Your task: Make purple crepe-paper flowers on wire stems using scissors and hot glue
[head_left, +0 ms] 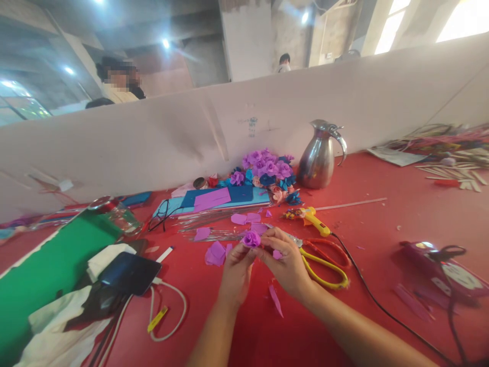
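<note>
Between my two hands is a small purple paper rose, its petals curled in a spiral. My left hand pinches the flower from the left and below. From the right, the fingers of my right hand close on its petals. Cut purple petals lie on the red table around my hands. Scissors with red and yellow handles rest just beyond my right hand, partly covered by it. A yellow glue gun lies further back. Any stem under the rose is hidden by my fingers.
Finished paper flowers are heaped against the white partition, beside a steel jug. Coloured paper sheets and thin wires lie ahead. A dark phone with a white cable is at left; a black cord crosses the right side.
</note>
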Tool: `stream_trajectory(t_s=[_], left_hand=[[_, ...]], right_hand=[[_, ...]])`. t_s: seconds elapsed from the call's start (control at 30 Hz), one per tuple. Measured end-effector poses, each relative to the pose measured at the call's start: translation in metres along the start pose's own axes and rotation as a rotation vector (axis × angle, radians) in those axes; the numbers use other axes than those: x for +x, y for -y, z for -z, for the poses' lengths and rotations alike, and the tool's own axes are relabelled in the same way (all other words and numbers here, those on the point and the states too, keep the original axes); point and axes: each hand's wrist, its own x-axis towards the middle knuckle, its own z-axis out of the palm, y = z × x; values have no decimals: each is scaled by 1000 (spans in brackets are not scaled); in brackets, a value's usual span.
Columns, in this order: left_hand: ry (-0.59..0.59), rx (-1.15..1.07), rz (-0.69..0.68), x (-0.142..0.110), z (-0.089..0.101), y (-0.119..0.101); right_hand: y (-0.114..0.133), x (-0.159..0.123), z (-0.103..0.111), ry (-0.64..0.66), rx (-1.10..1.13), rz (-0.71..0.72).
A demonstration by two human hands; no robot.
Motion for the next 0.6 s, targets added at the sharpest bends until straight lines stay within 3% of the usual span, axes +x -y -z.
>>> stream_trajectory(t_s=[0.33,0.6], left_hand=[[-14,240,-96,-4,4,0],[-108,120,-84,-2,0,-7]], right_hand=[[-3,1,0,31,34,36],[-15,2,-2,60,-12,-79]])
